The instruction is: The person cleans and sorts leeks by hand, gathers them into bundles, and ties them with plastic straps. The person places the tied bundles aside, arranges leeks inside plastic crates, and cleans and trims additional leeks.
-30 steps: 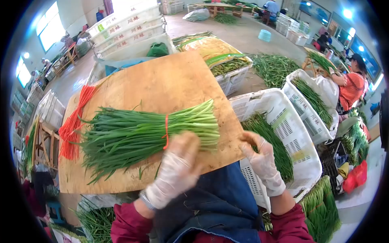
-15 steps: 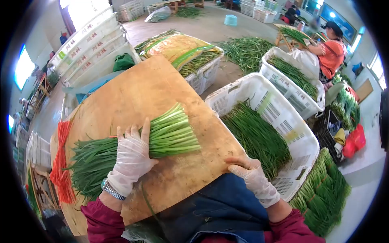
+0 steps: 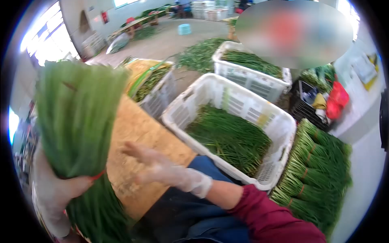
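A thick bunch of green chives (image 3: 77, 121) is raised upright at the left, its upper part smeared by motion. My gloved left hand (image 3: 60, 190) is wrapped round the bunch near a red tie (image 3: 98, 175). Pale stalk ends point up and dark leaves hang below. Over the wooden board (image 3: 148, 135), my gloved right hand (image 3: 164, 168) is held open with fingers stretched towards the bunch, apart from it and slightly blurred. Right of the board, a white plastic crate (image 3: 279, 137) holds loose chives (image 3: 231, 139).
Tied chive bundles (image 3: 312, 178) lie right of the crate. Behind it stand another white crate (image 3: 253, 81) of greens and a crate (image 3: 158, 95) with a yellow bag. A black crate (image 3: 304, 107) and red bag (image 3: 337, 101) sit at right. Greens (image 3: 200, 54) cover some floor.
My left hand has lifted the chive bunch off the board and turned it upright at the left. The right hand has left the board's edge and moved left. The view has swung right.
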The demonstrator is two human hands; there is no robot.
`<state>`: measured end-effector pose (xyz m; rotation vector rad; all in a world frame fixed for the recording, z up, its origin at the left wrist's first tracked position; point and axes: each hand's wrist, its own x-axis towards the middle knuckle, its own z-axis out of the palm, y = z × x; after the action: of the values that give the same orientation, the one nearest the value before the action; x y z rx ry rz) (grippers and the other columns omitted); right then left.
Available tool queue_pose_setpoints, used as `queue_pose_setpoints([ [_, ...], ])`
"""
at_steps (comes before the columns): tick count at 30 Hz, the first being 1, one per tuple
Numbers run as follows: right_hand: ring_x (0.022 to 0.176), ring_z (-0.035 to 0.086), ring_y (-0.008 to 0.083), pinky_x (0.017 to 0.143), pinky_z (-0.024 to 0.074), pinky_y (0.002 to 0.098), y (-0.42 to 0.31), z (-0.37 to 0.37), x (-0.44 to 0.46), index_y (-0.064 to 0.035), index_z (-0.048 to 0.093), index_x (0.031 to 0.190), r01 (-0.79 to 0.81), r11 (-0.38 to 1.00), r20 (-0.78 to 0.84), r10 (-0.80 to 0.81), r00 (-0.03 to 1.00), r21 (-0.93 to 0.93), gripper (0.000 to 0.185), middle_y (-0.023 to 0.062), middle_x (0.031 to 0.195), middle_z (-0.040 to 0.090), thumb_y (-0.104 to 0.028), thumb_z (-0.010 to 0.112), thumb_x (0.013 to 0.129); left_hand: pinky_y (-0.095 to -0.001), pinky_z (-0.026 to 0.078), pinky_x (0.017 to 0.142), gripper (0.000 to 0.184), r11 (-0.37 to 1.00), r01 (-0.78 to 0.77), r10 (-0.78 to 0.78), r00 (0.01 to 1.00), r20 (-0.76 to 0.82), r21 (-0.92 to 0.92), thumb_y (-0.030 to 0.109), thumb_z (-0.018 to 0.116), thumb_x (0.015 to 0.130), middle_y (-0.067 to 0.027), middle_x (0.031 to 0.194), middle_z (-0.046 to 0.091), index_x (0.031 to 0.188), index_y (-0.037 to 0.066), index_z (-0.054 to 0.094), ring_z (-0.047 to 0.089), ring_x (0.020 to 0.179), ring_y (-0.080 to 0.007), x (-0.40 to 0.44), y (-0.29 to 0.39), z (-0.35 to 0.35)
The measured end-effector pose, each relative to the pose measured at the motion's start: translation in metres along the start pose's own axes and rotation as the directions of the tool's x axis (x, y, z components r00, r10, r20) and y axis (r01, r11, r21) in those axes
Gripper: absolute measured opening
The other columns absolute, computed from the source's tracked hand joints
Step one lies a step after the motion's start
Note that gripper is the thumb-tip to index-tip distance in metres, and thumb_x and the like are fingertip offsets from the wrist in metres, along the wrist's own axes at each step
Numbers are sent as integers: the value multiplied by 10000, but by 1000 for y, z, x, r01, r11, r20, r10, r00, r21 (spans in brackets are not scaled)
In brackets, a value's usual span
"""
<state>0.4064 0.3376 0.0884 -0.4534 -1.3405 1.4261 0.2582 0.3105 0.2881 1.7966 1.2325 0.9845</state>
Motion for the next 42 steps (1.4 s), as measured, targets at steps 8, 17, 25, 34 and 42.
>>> queue_pose_setpoints([
  [8, 1112, 481, 191, 938, 399, 312, -71, 1, -52, -28, 303, 1341, 142, 718, -109, -92, 990, 681, 881, 104, 1207, 487, -374, 773, 681, -286, 454, 820, 655, 926, 96, 2, 966, 259, -365, 188, 589, 645, -181, 1114, 536, 1226, -70, 429, 555, 961, -219, 10, 39, 121],
  [17, 854, 609, 204, 773, 516, 315, -83, -76, -136, -6, 462, 1197, 481, 632, -601, -30, 798, 608, 507, 105, 1007, 599, -146, 664, 753, -304, 466, 831, 850, 927, -6, 200, 852, 483, -374, 71, 624, 656, -162, 1195, 492, 1397, 22, 212, 561, 975, -236, 4, 5, 229],
  [25, 800, 627, 189, 748, 530, 308, -114, -132, -240, 6, 502, 1129, 658, 694, -830, -158, 535, 292, 447, 103, 950, 617, -257, 618, 786, -351, 449, 905, 1006, 880, 446, -133, 566, 814, -166, 76, 818, 526, -151, 1275, 454, 1371, 20, 276, 501, 1127, -252, -38, -58, 269],
  [34, 983, 544, 196, 916, 392, 354, -199, -122, -358, -71, 595, 1077, 247, 892, -924, -352, -146, -379, 434, 55, 1014, 600, -363, 579, 756, -331, 477, 760, 340, 936, -248, -39, 632, 774, 249, 57, 573, 757, -190, 888, 651, 1090, -8, 591, 628, 867, -291, -12, -163, 304],
  [42, 997, 558, 240, 890, 445, 375, -335, -44, -478, -18, 499, 1197, -566, 509, -470, -853, -228, -649, 545, 132, 1087, 586, -241, 691, 739, -375, 447, 855, 383, 723, -596, 64, 562, 825, 350, 217, 644, 711, -156, 1006, 630, 1053, 44, 625, 578, 967, -310, -13, -215, 344],
])
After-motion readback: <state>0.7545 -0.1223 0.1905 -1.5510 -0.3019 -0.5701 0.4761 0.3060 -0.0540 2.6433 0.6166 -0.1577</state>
